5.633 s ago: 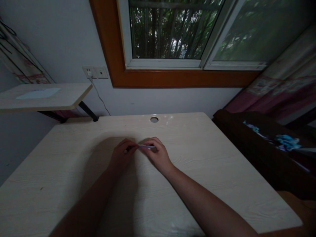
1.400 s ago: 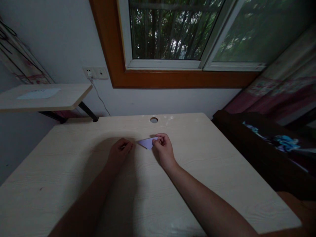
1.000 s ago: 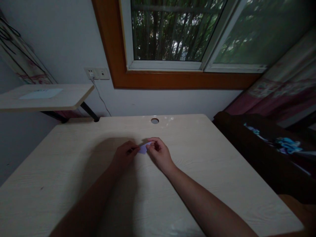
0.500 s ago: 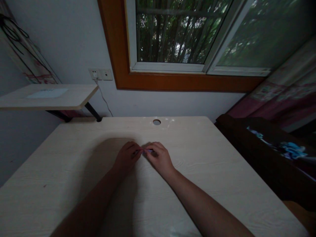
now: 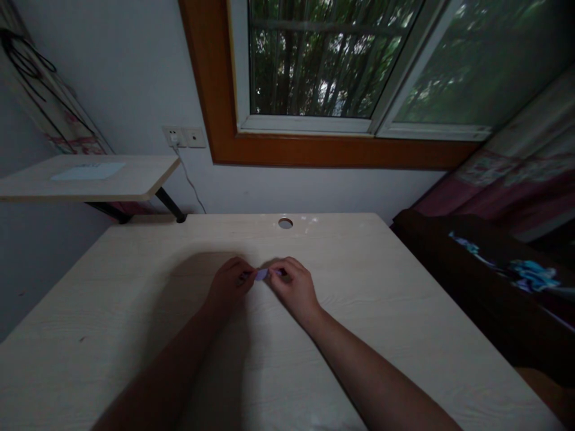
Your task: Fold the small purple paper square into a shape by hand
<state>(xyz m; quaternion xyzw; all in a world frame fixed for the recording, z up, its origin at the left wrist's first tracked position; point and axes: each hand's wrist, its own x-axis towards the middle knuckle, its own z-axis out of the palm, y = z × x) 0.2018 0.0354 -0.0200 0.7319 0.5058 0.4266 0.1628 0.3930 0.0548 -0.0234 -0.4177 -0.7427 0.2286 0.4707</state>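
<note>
A small folded piece of pale purple paper (image 5: 261,274) lies low over the light wooden desk (image 5: 381,311), pinched from both sides. My left hand (image 5: 228,287) grips its left end with curled fingers. My right hand (image 5: 293,287) grips its right end, fingertips pressed together. Both hands rest on the desk near its middle, almost touching, and they hide most of the paper.
A round cable hole (image 5: 285,223) sits at the desk's far edge. A side shelf (image 5: 135,179) with a pale sheet (image 5: 87,172) stands at left. A wall socket (image 5: 184,137) with a cord, a window above, and dark furniture (image 5: 471,263) at right.
The paper, held as an open triangle by my right hand 1.4 s ago, is now folded small between both hands. My left hand moved in to pinch it. The view has shifted slightly.
</note>
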